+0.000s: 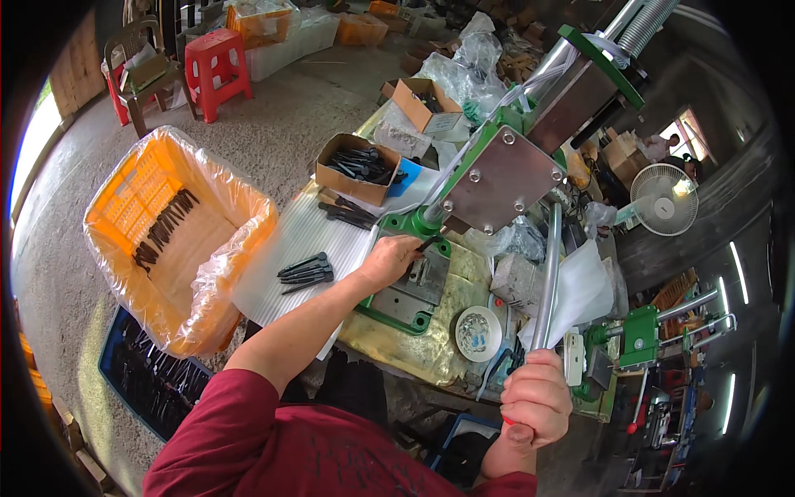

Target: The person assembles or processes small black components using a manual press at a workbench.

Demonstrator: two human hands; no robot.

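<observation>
My right hand [537,399] is wrapped round the lower end of a steel lever [550,277] on a green bench press [503,178]. My left hand [390,262] is at the press base [397,308], its fingers pinching a slim black handle-like piece [429,243] under the press head. Part of that piece is hidden by the fingers. To the left, several similar black pieces [305,272] lie on a white foam sheet [277,286]. Farther back, more dark pieces [352,214] lie beside an open cardboard box [377,193] full of them. A white bowl [470,352] of small parts stands right of the base.
An orange crate [112,222] lined with clear plastic holds a row of black pieces at left. Below it sits a dark blue bin [124,385] of dark parts. Red stools [217,73] stand behind. A second green press [639,335] and a fan [664,199] are at right.
</observation>
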